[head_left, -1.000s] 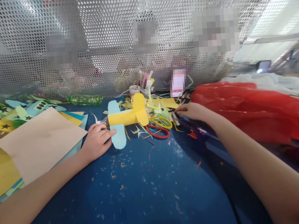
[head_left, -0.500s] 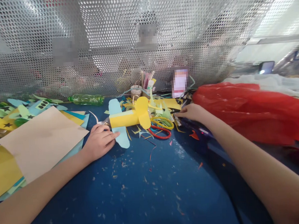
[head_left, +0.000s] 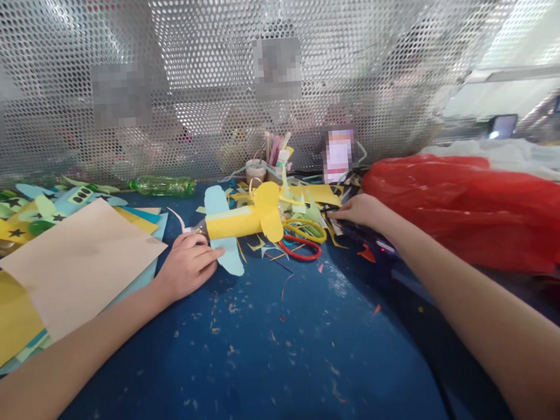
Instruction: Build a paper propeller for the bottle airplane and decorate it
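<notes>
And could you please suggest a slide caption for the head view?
Left hand at a yellow-and-blue model plane, right hand beside red plastic.

A single camera on the person's head gives this view, looking forward and down across the blue tabletop (head_left: 271,364) from the near side. The forearms (head_left: 443,282) come in from the lower left and lower right corners and reach inward, so the hands (head_left: 190,265) sit around mid-height, left and right of centre. The nearest stretch of tabletop fills the bottom centre, while a perforated metal sheet (head_left: 211,55) beyond it takes up most of the upper frame.
</notes>
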{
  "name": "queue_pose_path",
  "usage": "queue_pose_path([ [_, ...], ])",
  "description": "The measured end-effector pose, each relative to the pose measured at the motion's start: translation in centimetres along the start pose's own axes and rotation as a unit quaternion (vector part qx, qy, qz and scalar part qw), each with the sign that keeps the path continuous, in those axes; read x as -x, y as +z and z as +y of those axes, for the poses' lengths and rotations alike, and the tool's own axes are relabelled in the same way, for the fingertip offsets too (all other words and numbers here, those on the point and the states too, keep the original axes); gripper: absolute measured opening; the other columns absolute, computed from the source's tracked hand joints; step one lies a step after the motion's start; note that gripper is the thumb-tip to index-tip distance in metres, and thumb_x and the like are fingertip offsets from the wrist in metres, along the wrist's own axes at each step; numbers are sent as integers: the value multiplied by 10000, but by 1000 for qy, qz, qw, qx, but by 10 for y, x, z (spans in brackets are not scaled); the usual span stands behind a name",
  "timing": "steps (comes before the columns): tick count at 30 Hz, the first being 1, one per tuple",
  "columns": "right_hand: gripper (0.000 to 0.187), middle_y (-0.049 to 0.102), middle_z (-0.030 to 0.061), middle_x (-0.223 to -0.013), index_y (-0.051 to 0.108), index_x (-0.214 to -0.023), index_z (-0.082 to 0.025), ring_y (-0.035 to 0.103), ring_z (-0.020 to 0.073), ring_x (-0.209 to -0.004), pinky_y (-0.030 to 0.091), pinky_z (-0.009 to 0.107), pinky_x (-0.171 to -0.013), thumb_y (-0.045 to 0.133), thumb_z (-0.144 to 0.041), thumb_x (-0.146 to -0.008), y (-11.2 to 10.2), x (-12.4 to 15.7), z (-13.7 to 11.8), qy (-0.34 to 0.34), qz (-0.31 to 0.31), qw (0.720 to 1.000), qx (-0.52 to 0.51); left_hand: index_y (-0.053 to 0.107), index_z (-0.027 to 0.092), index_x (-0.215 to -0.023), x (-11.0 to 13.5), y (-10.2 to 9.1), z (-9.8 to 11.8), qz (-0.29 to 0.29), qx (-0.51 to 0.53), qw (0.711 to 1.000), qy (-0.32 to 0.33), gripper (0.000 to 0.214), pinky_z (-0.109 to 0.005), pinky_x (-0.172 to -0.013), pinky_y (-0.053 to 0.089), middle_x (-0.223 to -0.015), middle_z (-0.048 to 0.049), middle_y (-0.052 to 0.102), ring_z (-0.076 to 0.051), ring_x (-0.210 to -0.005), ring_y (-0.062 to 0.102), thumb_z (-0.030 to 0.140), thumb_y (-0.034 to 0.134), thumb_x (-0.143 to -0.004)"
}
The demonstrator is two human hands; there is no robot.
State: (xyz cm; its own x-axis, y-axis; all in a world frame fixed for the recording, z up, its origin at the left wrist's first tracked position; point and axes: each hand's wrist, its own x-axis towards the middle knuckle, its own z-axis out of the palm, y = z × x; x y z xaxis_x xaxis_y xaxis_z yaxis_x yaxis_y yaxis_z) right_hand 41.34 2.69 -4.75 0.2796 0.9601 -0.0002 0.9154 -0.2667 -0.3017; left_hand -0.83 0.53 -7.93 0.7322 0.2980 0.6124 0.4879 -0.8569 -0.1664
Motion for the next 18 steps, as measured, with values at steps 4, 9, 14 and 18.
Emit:
queue_pose_path([
  [4, 375, 455, -2, -360, 582, -420, -200, 502, 159, -459, 351, 290, -505, 736, -392, -702, 2, 1, 1, 31, 27, 998, -44, 728, 204, -1011, 0, 0, 0, -4, 2, 1000, -7, 259, -414, -815, 470, -796, -52, 732, -225, -864, 605, 208, 480, -938],
  [9, 277, 604, 35, -539, 688, -649, -156, 592, 201, -586, 401, 295, -551, 693, -419, -735, -2, 6, -4, 49, 99, 987, -116, 730, 201, -1018, 2, 1, -1, -9, 13, 1000, -14, 260, -416, -822, 472, -804, -61, 730, -224, -872, 603, 213, 482, -939],
  [14, 227, 697, 89, -796, 667, -806, -178, 630, 239, -762, 441, 331, -685, 610, -397, -788, -12, 12, -13, 13, 238, 950, -204, 725, 183, -1015, 1, 2, -2, 3, 15, 1000, -1, 245, -410, -800, 470, -766, -52, 720, -227, -859, 594, 192, 496, -929],
  [18, 155, 662, 88, -763, 534, -794, -241, 590, 218, -725, 428, 351, -700, 570, -388, -828, -14, 5, -6, -58, 298, 913, -274, 721, 166, -1014, 1, 2, -2, 3, 18, 1000, 6, 232, -414, -796, 464, -757, -46, 716, -235, -861, 588, 177, 509, -922],
])
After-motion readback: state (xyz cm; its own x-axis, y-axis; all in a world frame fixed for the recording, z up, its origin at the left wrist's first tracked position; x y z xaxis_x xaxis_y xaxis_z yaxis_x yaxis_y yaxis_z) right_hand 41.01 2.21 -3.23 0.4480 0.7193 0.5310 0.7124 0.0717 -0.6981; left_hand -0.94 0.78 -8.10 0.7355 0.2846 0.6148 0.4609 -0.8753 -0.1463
